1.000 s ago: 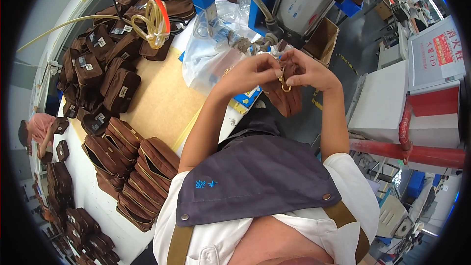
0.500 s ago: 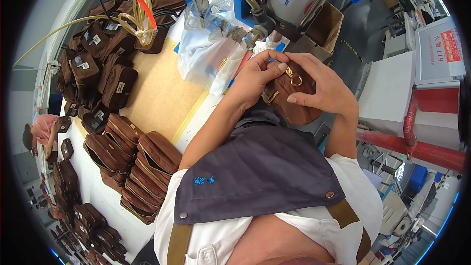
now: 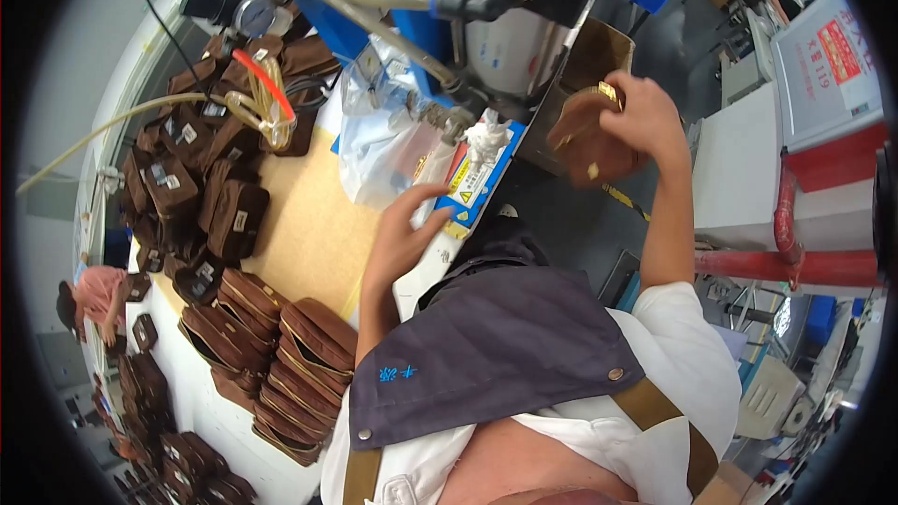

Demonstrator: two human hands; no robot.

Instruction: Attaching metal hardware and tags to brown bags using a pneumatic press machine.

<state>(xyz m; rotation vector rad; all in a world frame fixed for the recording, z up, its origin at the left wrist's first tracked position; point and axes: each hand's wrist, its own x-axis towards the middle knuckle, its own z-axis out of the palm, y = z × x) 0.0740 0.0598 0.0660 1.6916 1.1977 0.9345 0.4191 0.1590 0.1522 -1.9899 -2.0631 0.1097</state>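
Note:
My right hand [image 3: 645, 117] grips a small brown zippered pouch [image 3: 589, 150] by its upper edge, where gold metal hardware shows. The pouch hangs out to the right of the machine, in front of an open cardboard box [image 3: 606, 49]. My left hand [image 3: 400, 234] is empty, with thumb and fingers apart, at the table edge. Beside its fingertips are a clear plastic bag [image 3: 369, 164] and the blue base [image 3: 496, 178] of the machine. What the plastic bag contains is hard to make out, apart from some gold bits.
Stacked brown zippered pouches [image 3: 309, 346] stand on the table at the left, with darker brown bags [image 3: 168, 187] heaped behind. A blue machine [image 3: 346, 14] with hoses and a gauge [image 3: 254, 15] rises ahead. A red pipe [image 3: 786, 266] runs at the right. Another person [image 3: 98, 295] is at far left.
My hands have separated. The right one has carried the pouch right and outward toward the cardboard box; the left has let go of it and moved left and down to the table edge.

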